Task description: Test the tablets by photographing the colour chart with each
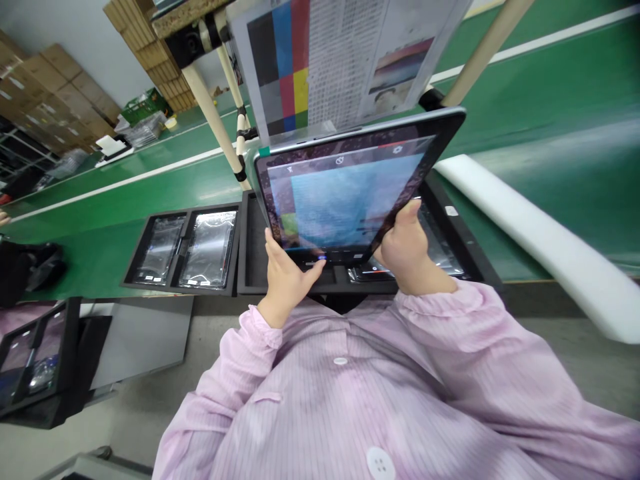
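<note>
A large tablet [350, 193] with a lit, bluish screen is held up in front of me, tilted, its right side higher. My left hand [290, 277] grips the lower left corner, with the thumb on the bottom edge of the screen. My right hand [407, 247] is wrapped round the right edge; its fingers are hidden behind the tablet. The screen shows a camera picture with small icons along its top. Behind the tablet hangs a printed sheet [345, 67] with colour blocks and dense text. Below lies a black foam tray [255, 260], partly covered by the tablet.
To the left, another black tray [135, 263] holds two wrapped tablets. A long white foam strip [545, 247] lies at the right on the green conveyor belt [575, 100]. Beige rack poles [215, 120] rise behind. Cardboard boxes [65, 87] are stacked far left, and more trayed tablets [40, 360] stand lower left.
</note>
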A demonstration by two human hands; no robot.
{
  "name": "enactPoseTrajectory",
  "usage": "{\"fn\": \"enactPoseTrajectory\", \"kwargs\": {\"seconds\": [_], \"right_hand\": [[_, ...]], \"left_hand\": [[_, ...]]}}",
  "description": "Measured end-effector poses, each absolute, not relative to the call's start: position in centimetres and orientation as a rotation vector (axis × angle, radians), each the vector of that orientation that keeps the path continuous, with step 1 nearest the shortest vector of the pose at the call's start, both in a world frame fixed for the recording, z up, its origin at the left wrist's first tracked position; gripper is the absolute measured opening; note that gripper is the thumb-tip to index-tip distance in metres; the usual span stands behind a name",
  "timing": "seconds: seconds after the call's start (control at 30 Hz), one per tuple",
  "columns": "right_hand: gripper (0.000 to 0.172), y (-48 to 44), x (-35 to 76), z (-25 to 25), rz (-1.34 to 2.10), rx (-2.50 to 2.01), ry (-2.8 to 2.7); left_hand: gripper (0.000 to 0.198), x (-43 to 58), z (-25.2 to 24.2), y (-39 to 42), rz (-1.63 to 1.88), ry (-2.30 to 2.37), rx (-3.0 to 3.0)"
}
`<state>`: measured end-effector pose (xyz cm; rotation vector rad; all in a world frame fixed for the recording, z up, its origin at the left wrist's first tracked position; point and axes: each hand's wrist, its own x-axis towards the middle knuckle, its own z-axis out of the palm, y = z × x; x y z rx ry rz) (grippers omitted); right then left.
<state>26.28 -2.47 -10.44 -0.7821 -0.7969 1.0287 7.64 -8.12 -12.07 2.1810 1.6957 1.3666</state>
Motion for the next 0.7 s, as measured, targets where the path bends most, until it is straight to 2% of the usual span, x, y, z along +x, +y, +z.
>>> {"fn": "enactPoseTrajectory", "kwargs": {"seconds": [0.7], "right_hand": [[0.079, -2.89, 25.84, -9.55, 1.069, -0.717, -0.787]], "left_hand": [[0.127, 7.88, -12.08, -8.20, 1.385, 1.713, 2.194]]}}
